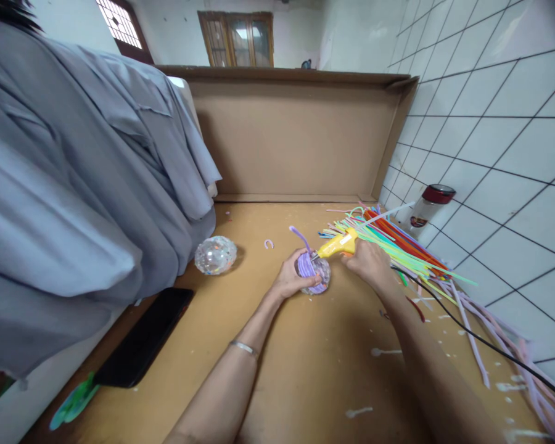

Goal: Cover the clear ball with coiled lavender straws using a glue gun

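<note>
Left hand (290, 277) clasps a part-wrapped globe (324, 271), right hand (370, 262) a glue gun (337, 244). Toward the tabletop's (324, 364) left edge, a clear globe (216, 255) sits bare.

A white tiled wall (494, 142) with dark grout rises at two o'clock; a brown wood-framed window (235, 38) sits at twelve.

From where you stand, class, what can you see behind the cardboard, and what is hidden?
Above the cardboard show a pale wall, a wood-framed window and a small dark object, too small to identify. Anything lower behind it is covered.
</note>
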